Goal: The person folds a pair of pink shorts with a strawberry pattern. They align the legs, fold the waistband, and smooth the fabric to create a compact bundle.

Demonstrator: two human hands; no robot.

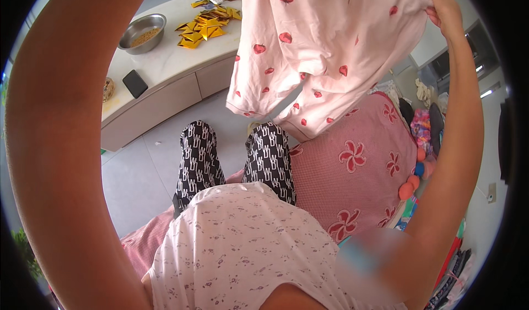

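Note:
Pale pink pants with red fruit prints (pixel 297 29) hang spread out at the top centre, over the edge of the bed. At their top right corner my right hand (pixel 443 15) grips the fabric with curled fingers. My left forearm rises along the left side and leaves the frame at the top, so that hand is hidden from me. My legs, in black-and-white patterned trousers, are below the hanging pants, and I sit on a red-checked cover with flower shapes (pixel 352 183).
A pale counter (pixel 171 62) along the upper left holds a steel bowl of grain (pixel 140 34), gold packets (pixel 204 26) and a black phone (pixel 135 83). Piled clothes (pixel 421 128) and orange round cushions (pixel 408 189) line the bed's right edge. Grey floor (pixel 143 161) shows left of my legs.

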